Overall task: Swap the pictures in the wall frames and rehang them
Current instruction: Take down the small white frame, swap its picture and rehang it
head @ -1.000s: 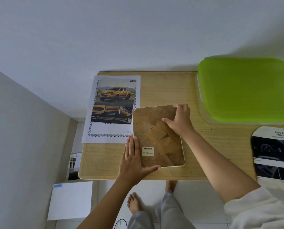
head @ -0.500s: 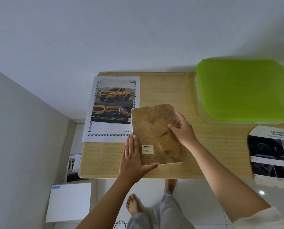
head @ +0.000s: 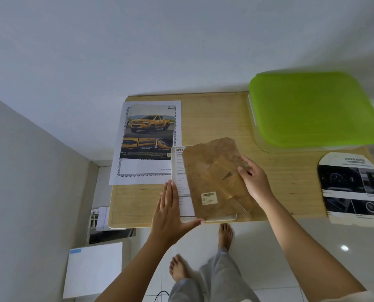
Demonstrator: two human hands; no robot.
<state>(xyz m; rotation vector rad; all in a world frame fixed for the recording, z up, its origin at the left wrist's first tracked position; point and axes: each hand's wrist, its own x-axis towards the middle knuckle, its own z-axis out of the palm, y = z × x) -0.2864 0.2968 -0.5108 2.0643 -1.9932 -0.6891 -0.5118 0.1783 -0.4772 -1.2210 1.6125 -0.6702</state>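
Observation:
A white picture frame lies face down near the front edge of the wooden table. My right hand grips the brown backing board at its right side and holds it shifted to the right, so a white printed sheet shows inside the frame. My left hand lies flat on the frame's left edge, thumb at its front corner. A yellow pickup truck picture lies flat to the left of the frame.
A green-lidded plastic box fills the table's back right. A car-interior brochure page overhangs the right front corner. On the floor at the left stand a white box and some papers. My bare feet are below the table edge.
My right hand moved from the backing board's top corner to its right side and slid the board rightward, uncovering the printed sheet in the frame. My left hand stayed on the frame.

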